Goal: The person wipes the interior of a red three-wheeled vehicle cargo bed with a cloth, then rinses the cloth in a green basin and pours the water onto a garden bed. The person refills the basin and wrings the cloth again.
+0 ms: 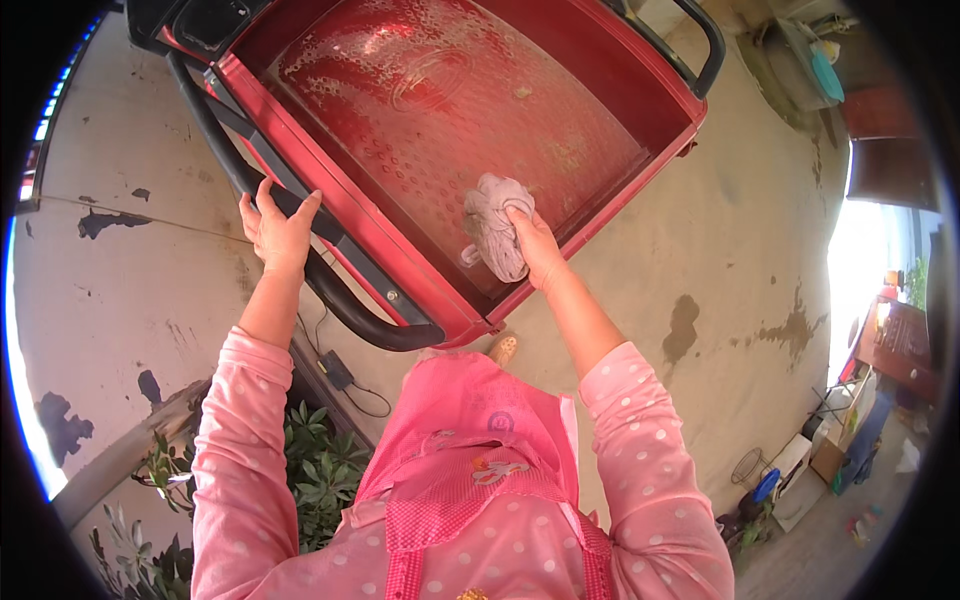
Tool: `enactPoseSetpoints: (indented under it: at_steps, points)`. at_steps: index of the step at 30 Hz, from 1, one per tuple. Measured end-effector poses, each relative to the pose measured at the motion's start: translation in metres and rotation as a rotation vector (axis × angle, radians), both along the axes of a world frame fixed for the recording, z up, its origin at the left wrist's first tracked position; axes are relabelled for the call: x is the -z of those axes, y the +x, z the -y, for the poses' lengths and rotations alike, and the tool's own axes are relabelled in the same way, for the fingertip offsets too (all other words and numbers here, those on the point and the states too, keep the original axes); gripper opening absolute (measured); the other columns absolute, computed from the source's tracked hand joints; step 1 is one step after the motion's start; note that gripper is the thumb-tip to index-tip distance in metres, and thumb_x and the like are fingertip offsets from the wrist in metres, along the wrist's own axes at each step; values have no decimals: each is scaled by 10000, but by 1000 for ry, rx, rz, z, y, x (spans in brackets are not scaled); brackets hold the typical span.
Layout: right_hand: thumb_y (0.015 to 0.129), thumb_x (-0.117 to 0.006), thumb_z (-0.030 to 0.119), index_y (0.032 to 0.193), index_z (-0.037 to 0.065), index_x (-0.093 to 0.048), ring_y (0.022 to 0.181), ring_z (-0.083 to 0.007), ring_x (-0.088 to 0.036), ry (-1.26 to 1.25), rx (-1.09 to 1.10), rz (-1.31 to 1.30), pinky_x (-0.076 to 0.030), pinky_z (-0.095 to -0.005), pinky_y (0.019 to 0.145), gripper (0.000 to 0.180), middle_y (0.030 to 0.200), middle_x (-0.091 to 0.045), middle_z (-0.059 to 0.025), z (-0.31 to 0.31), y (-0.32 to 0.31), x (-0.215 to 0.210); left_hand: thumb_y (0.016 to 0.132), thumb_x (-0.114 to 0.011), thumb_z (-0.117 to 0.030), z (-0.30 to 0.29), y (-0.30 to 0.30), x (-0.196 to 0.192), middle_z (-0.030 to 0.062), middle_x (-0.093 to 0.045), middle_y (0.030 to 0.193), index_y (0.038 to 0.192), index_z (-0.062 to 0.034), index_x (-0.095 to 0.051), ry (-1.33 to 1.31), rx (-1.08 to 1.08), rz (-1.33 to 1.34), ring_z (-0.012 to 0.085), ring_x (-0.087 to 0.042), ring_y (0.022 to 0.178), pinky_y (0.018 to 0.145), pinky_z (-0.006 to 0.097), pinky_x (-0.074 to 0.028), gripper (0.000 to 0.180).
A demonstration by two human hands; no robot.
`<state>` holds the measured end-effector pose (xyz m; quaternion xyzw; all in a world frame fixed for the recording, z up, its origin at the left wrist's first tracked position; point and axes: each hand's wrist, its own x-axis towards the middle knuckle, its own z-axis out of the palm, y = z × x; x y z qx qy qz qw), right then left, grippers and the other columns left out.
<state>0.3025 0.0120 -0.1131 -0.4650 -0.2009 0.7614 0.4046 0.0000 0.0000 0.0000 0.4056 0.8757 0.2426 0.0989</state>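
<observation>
My right hand (535, 245) is closed on a crumpled, pale pinkish-grey cloth (500, 222), with darker damp-looking patches on its left side. Hand and cloth are over the near corner of a red metal cargo bed (430, 150), whose floor is wet, scuffed and embossed with a raised pattern. On the left, my left hand (278, 232) rests with spread fingers against the black side rail (340, 297) of the bed. Its thumb points toward the red side wall. Whether the cloth presses on the floor of the bed is hard to tell.
A second black rail (712, 50) rises on the bed's far right side. Green leafy plants (318, 455) grow at lower left, near a black power adapter (336, 370) with its cable. A grey basin (795, 65) stands at upper right; wet patches (683, 328) mark the concrete floor.
</observation>
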Motion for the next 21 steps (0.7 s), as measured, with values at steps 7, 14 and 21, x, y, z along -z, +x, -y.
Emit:
enactPoseSetpoints:
  at_steps: [7,14,21]
  points:
    - [784,-666,162,1261,59,-389,1076,-193,-499,-2,-168,185,-410,-339,913,562,1172,-519,-89,35,-7,-12,711,-694,-285,45,1,3,223,-119,1431,1336,-146,-327,29,-68,60,379,-220,1301,1030,438,-283,739]
    - [765,-629,129,1300,25,-289,1123,-229,-464,225,-477,615,-393,-353,929,643,1216,-469,-149,-47,9,27,709,-679,-216,33,13,1,274,-137,1419,1278,-154,-418,4,-12,-103,399,-231,1295,1024,429,-289,629]
    - [757,-625,187,1262,-33,-336,1106,-275,-496,339,-674,692,-403,-350,913,622,1214,-484,-204,-203,12,89,707,-677,-104,21,23,-5,210,-195,1426,1349,-152,-313,-72,-80,-184,385,-275,1276,1015,408,-312,740]
